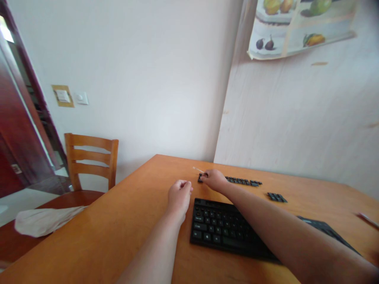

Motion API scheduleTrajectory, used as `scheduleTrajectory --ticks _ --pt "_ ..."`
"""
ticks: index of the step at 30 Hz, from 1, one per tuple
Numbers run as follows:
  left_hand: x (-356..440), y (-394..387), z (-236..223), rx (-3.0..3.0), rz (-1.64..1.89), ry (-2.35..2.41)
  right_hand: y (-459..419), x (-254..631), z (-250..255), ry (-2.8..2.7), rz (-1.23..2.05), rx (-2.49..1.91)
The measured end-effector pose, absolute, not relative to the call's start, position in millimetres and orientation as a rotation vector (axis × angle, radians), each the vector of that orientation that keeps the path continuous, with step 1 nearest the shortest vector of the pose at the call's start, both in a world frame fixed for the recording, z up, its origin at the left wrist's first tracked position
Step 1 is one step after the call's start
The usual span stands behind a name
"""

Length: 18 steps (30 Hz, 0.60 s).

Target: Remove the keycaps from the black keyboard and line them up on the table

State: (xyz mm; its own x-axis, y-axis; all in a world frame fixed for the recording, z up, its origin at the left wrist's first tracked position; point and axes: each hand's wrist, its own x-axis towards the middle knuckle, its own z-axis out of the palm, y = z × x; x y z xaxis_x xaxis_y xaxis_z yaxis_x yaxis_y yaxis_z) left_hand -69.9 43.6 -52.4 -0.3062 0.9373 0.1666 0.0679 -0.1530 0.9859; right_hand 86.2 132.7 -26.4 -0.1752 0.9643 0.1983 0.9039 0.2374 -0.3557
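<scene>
My right hand point(214, 179) reaches across to the far side of the table. From its closed fingers a thin, pale, wire-like tool point(197, 169) sticks out; its exact kind is too small to make out. Those fingertips are at the left end of a row of loose black keycaps point(241, 181). My left hand point(179, 198) hovers over the wood with its fingers curled together, and whatever they pinch is hidden. A black keyboard point(217, 227) lies below both hands, partly covered by my right forearm. Along its top left, some key places look bare.
Another small group of keycaps point(276, 197) lies right of the row. A second black panel point(325, 230) lies behind my right forearm. A pen-like object point(368, 219) is at the far right. A wooden chair point(91, 156) with a whitish cloth point(47, 221) stands left of the table point(142, 221).
</scene>
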Motion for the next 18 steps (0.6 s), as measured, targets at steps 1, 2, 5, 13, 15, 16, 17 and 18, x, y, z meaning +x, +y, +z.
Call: scheduleTrajectory --ticks 1,2,5,13,15,16,17,18 --pt "-69.9 43.9 -52.7 1.202 1.551 1.391 131.0 87.0 -22.5 -2.109 0.230 -1.697" --pt "-69.9 44.3 -53.1 1.208 1.554 1.390 129.0 88.2 -18.3 -2.077 0.246 -1.674" --pt "-70.0 45.0 -53.8 1.220 1.553 1.398 119.3 93.3 -3.9 -1.993 0.324 -1.607" --pt "-70.6 46.1 -55.9 1.272 1.521 1.445 59.3 113.2 22.3 -1.707 0.680 -1.350" --pt "-70.5 46.4 -56.3 1.296 1.510 1.450 43.3 116.8 20.7 -1.702 0.811 -1.313" --pt "-70.4 46.5 -56.5 1.312 1.504 1.454 36.2 118.2 19.1 -1.702 0.870 -1.294" --pt "-70.4 46.6 -56.6 1.329 1.500 1.459 29.7 119.3 17.5 -1.707 0.918 -1.274" --pt "-70.3 46.7 -56.8 1.346 1.497 1.464 23.8 120.1 16.0 -1.722 0.957 -1.250"
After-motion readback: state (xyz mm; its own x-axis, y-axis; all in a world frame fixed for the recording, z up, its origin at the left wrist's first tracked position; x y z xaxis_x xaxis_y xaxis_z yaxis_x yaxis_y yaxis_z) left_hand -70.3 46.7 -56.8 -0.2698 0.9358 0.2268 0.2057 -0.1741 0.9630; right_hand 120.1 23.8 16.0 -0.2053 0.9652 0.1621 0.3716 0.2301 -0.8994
